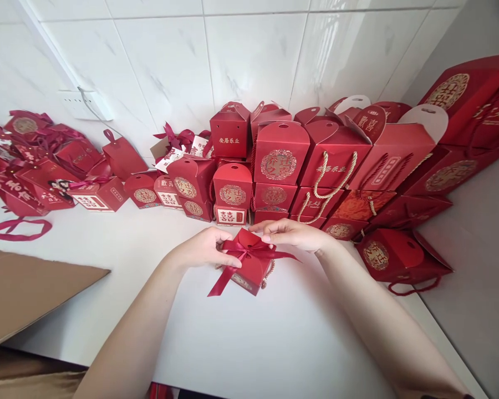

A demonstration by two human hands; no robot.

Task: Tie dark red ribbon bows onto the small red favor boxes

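A: What's between the hands?

B: 1 small red box (249,272), just right of the left hand (203,246) and just left of the right hand (295,233). It seems to sit on the white bench (216,338).

A: Anything tied on it?

B: 1 dark red ribbon (249,253), knotted in a bow on top. I count 2 loose tails: 1 reaches down below the left hand, 1 lies below the right hand.

A: And the grip?

B: The left hand pinches the ribbon's left side between thumb and fingers. The right hand curves over the far right part of the box, fingertips bent; I can't tell whether they grip anything.

A: What else is there?

B: Beyond both hands stand stacked red boxes (281,155), too overlapped for a sure count. At least 2 cream rope handles (326,191) hang beyond the right hand. Well left of the left hand are 1 jumbled pile of boxes (50,180), 1 ribbon loop (19,236) and, nearer the person, 1 cardboard sheet (37,288).
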